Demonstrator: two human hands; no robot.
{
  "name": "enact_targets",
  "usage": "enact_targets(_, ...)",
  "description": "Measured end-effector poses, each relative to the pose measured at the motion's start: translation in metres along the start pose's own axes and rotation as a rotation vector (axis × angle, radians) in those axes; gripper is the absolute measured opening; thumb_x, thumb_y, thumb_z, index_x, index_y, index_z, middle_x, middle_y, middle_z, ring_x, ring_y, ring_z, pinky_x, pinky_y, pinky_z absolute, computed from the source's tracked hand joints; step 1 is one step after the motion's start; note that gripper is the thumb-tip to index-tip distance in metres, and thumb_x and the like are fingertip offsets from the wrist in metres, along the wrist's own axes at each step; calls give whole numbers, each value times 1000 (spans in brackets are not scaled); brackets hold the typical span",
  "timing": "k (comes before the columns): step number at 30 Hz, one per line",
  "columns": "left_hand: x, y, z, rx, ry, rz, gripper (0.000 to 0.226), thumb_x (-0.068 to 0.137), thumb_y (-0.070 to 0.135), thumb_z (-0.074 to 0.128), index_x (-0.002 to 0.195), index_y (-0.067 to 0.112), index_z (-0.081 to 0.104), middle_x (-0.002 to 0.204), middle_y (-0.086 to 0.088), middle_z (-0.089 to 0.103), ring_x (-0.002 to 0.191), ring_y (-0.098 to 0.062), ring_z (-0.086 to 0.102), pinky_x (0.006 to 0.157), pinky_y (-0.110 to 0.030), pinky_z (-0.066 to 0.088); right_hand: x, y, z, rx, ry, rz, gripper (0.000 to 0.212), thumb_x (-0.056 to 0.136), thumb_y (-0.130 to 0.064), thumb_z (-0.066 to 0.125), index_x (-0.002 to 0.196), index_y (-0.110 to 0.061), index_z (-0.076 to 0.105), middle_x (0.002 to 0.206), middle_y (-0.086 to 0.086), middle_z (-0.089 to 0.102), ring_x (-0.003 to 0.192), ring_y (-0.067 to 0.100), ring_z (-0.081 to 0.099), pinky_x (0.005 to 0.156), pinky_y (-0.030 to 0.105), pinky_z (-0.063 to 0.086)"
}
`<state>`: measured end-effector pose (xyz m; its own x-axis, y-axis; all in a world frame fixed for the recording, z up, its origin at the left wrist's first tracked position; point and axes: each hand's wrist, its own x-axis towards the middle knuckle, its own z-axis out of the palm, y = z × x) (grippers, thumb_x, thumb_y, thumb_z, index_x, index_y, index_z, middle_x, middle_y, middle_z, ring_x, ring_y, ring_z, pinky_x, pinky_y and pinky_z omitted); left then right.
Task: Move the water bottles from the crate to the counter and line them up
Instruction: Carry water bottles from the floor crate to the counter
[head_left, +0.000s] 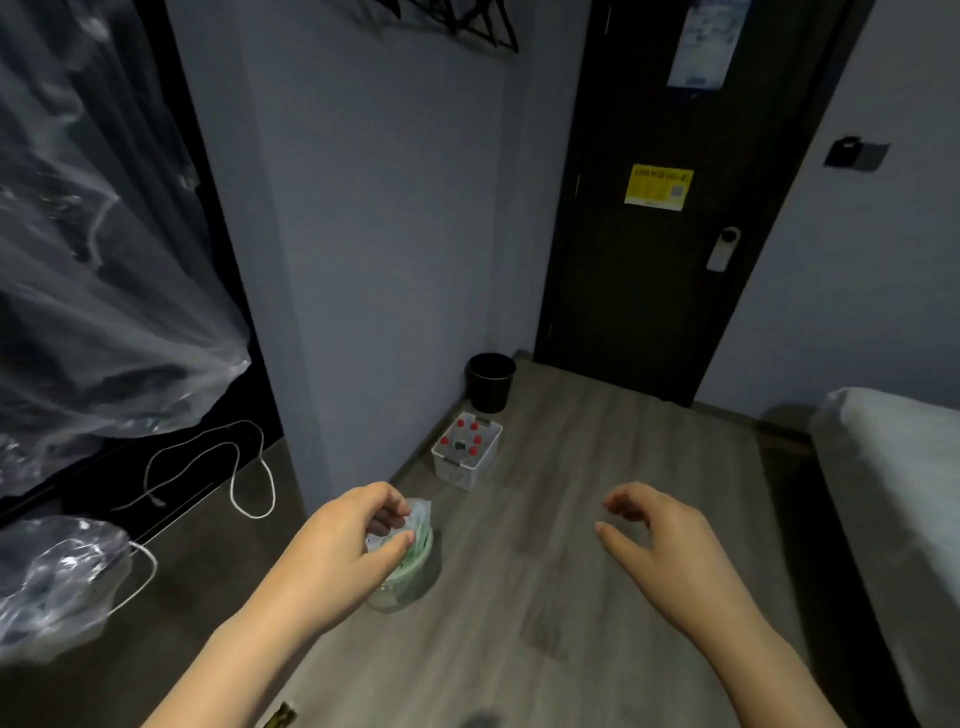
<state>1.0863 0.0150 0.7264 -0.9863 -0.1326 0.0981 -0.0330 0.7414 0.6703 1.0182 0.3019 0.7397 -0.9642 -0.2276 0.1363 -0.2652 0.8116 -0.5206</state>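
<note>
My right grip (660, 540) hangs loose and empty; left grip (348, 535) is curled, can't tell. With the crate (460, 470) at 12 o'clock, I might kick the lined bin (415, 571) walking over.

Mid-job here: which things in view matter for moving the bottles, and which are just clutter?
Job: white crate; red-capped bottles in it; clear green-labelled bottle, gripped by the left hand; right hand, holding nothing.
Lying about: black bin; white cord; plastic bags; bed.
</note>
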Motion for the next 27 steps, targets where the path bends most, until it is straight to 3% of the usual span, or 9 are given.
enact_targets(5,103,-24,28,-41,3,-45,12,81,28,66,86,35,58,89,13,65,87,-2,62,81,-29,53,106,29,25,10,-46,20,23,84,-31,67,105,-25,62,102,-12,64,102,5,59,87,25,49)
enact_targets(8,174,-38,39,-83,-13,-75,14,81,26,67,85,35,57,91,11,66,89,-3,63,84,-28,52,174,44,41,21,-87,34,24,83,-29,68,106,-23,62,101,-12,64,101,4,60,83,17,45)
enact_targets(11,243,-45,45,-96,-47,-76,19,81,19,68,82,34,57,90,8,68,87,2,62,83,-18,50,237,53,49,30,-139,70,27,83,-26,68,109,-23,62,102,-11,64,99,1,58,72,6,37)
enact_targets(17,374,-52,66,-109,-72,-100,13,72,29,65,79,38,57,85,11,67,82,0,63,79,-19,49,358,86,62,31,-139,108,24,81,-21,72,103,-16,63,92,-9,61,91,8,59,67,5,36)
enact_targets(20,437,-55,83,-94,-75,-115,14,74,25,68,78,36,59,84,10,68,82,0,63,74,-17,48,419,106,68,4,-157,66,23,84,-29,68,106,-24,61,96,-13,60,88,0,54,67,4,36)
enact_targets(27,582,-57,134,-37,-38,-195,31,80,11,69,76,40,57,84,10,68,80,-1,63,68,-8,45,590,171,82,22,-265,-10,25,85,-27,67,109,-21,61,101,-10,62,92,2,57,67,2,39)
